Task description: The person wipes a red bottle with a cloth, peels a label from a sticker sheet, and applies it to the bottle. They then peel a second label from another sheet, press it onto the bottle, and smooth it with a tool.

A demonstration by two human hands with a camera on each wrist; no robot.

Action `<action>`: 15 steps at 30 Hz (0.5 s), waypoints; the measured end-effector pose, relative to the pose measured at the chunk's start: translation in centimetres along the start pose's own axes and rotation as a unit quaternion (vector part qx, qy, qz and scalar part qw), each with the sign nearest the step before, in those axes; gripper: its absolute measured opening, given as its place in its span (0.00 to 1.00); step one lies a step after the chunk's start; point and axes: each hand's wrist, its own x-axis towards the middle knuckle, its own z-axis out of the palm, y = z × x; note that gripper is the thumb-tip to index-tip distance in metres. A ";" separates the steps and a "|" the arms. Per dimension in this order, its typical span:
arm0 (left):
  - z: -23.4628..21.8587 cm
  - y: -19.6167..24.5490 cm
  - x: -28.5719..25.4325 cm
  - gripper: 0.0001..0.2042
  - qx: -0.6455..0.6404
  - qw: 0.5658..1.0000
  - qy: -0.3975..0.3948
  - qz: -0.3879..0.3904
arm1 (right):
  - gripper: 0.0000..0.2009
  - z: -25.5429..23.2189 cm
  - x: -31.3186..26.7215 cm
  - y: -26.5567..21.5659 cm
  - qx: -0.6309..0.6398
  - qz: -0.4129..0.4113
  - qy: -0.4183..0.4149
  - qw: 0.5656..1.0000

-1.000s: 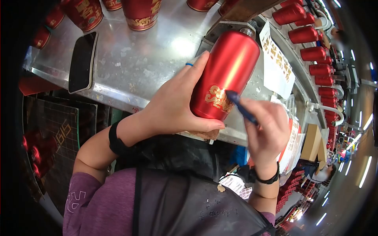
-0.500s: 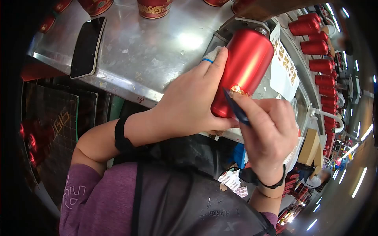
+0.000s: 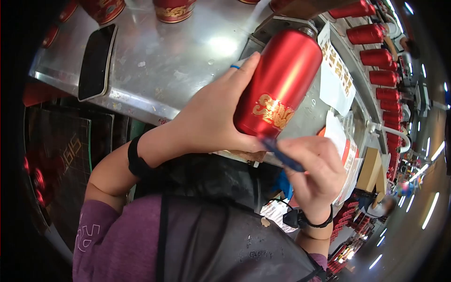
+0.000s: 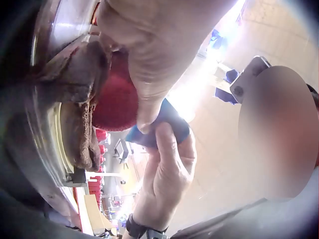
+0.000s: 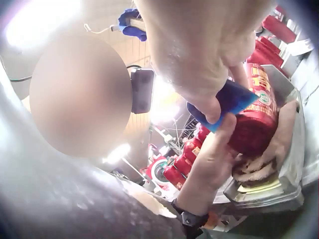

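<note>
Left hand grips the red bottle from its left side, fingers curled round the body and the thumb along the lower edge; one fingertip carries a blue-edged wrap. This bottle lies tilted over the near edge of the metal table, neck pointing away from the person, its gold emblem facing up. Right hand pinches a blue scraper between thumb and curled fingers, with the scraper's tip touching the bottle's base just below the emblem. A black phone lies flat on the table to the left. Rows of red bottles stand along the conveyor on the right.
</note>
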 end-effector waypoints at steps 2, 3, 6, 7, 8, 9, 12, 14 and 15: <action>0.1 -0.2 0.2 0.62 -0.015 1.000 0.005 0.011 | 0.20 0.5 0.1 1.1 -0.028 -0.014 0.037 0.999; -0.7 1.0 0.3 0.61 -0.075 0.992 -0.059 -0.081 | 0.20 0.7 0.2 1.5 -0.053 -0.030 0.070 0.996; 0.4 -0.5 0.2 0.62 -0.043 0.999 0.000 0.005 | 0.21 0.6 0.4 2.6 -0.094 -0.029 0.088 0.991; 0.4 -0.7 0.2 0.62 -0.041 0.999 -0.003 0.007 | 0.22 0.8 0.4 2.5 -0.097 -0.061 0.087 0.990; 0.3 -0.7 0.2 0.61 -0.042 0.999 -0.002 0.008 | 0.23 0.4 0.5 1.5 -0.082 -0.069 0.049 0.993; 0.3 -0.6 0.2 0.61 -0.044 0.999 -0.003 0.006 | 0.22 0.6 0.4 1.5 -0.082 -0.074 0.053 0.992; 0.4 -0.4 0.2 0.61 -0.027 1.000 -0.001 0.015 | 0.21 0.1 0.7 2.7 -0.132 -0.051 0.068 0.988; 0.4 -0.8 0.2 0.62 -0.031 0.999 -0.001 0.022 | 0.21 0.5 0.8 1.4 -0.118 -0.089 0.049 0.988; 0.4 -1.0 0.2 0.62 -0.034 0.999 0.002 0.029 | 0.21 0.6 0.8 1.1 -0.106 -0.092 0.043 0.989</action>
